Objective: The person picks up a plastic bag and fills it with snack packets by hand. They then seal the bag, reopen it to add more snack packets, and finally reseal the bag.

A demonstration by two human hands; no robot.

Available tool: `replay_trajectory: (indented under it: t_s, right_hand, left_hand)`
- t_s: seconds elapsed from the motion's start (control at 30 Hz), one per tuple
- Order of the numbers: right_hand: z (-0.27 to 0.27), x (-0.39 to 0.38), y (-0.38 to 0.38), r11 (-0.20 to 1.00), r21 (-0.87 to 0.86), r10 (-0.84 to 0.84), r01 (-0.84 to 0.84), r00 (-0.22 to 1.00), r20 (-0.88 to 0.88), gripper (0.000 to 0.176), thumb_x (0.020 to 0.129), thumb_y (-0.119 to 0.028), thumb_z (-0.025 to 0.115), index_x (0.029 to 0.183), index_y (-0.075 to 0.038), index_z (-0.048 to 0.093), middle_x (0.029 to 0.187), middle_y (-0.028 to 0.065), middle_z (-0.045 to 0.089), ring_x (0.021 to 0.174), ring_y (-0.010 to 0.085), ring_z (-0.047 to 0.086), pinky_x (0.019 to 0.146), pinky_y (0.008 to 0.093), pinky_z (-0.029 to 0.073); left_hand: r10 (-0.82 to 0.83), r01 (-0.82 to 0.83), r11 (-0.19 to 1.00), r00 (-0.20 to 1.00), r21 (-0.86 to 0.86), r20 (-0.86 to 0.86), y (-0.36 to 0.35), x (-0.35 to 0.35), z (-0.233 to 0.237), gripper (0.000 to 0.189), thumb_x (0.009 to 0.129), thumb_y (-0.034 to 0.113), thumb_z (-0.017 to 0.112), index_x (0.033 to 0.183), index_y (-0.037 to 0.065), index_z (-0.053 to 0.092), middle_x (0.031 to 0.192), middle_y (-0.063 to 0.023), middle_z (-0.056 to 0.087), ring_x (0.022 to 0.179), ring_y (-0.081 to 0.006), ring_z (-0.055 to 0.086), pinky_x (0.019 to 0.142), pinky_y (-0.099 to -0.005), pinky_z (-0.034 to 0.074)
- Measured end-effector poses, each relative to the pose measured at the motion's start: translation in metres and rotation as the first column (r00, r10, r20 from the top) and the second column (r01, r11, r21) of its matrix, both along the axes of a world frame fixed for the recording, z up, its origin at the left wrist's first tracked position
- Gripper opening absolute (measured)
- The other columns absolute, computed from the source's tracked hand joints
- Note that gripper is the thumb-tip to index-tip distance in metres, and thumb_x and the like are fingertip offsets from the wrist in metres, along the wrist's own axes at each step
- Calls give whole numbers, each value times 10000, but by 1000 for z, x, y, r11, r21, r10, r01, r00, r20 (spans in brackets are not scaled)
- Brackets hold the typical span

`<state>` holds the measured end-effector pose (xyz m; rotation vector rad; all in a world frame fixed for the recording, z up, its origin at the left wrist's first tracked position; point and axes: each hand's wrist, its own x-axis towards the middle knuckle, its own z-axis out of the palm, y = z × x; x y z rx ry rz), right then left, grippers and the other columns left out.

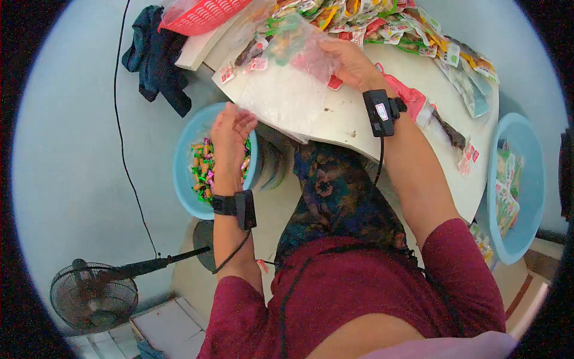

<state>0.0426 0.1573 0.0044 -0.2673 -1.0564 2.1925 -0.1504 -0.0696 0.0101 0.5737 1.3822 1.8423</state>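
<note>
A large clear plastic bag (281, 99) lies across the near left part of the white table. My right hand (353, 63) is closed on its upper part, where pink and green packaging shows through the film. At the bag's left edge, the curled fingers of my left hand (232, 128) seem to pinch the film; the exact contact is hard to see. Under that hand stands a light blue basin (181, 170) holding small wrapped candies (204, 170) in green, orange and purple. A pink-and-clear packet (412, 99) with dark contents lies to the right of my right wrist.
Many colourful snack packets (382, 27) are heaped along the far side of the table (341, 122). A red plastic basket (206, 17) stands at the far left. Another blue basin (493, 197) with packets is on the right. A fan (94, 296) stands lower left; dark clothing (156, 57) hangs upper left.
</note>
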Motion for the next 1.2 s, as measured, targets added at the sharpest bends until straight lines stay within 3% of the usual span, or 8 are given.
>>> replay_trajectory:
  t_s: [0.07,0.13,0.4,0.7,0.83,0.93,1.07,1.2]
  right_hand:
    - [4,0,-4,994,-93,-59,54,997,-53,341,950,-181,510,1222,25,518,1153,135,617,1043,272,618,947,439,497]
    - [4,-1,-4,990,-123,-75,67,996,-57,346,959,-178,493,1239,25,507,1161,134,615,1051,280,616,960,451,488]
    - [5,0,-5,989,-86,109,-117,989,-100,393,965,-174,480,1300,30,456,1275,169,556,1159,303,568,1025,430,441]
    - [4,8,2,988,-22,149,-152,986,-77,360,933,-170,538,1238,20,513,1185,145,606,1067,313,614,952,471,489]
    - [8,10,-7,997,-47,65,-66,998,-27,354,934,-169,535,1235,16,516,1184,145,608,1075,320,613,949,480,488]
    - [8,9,-8,992,-16,126,-128,989,-71,351,937,-173,528,1245,-5,515,1189,151,605,1089,334,605,951,485,484]
    - [11,7,-16,973,16,230,-230,963,-140,369,946,-212,518,1266,-29,506,1213,178,590,1098,389,589,943,503,482]
    - [16,5,-22,922,82,386,-377,907,-169,425,964,-229,491,1333,-25,437,1280,175,545,1146,387,554,980,498,451]
  left_hand:
    - [-28,33,998,994,-46,102,-5,18,1,280,898,259,653,1056,46,563,885,-49,617,751,-146,623,674,-277,542]
    - [-32,37,994,998,-99,50,-4,29,-6,272,906,266,638,1060,50,577,891,-56,617,774,-171,627,686,-300,541]
    - [-45,26,958,997,-286,-59,0,36,-4,206,870,273,681,930,81,635,801,-27,614,706,-118,599,587,-247,495]
    - [189,-193,980,980,-56,-60,-1,22,-13,270,886,303,661,981,53,627,820,-17,628,727,-100,591,618,-252,495]
    - [111,-128,974,989,-189,-97,-6,30,-10,370,880,382,655,986,33,591,827,-41,623,740,-124,604,629,-272,514]
    - [-34,4,942,996,-335,-83,-5,41,-11,431,856,424,673,949,20,558,805,-66,606,684,-140,608,577,-262,530]
    - [-19,-27,956,988,-291,-152,-5,50,-20,411,858,401,679,935,26,529,786,-74,600,634,-138,605,531,-251,527]
    - [-59,66,972,998,-225,38,-9,47,-20,374,870,369,671,973,33,541,799,-59,607,644,-131,609,559,-257,532]
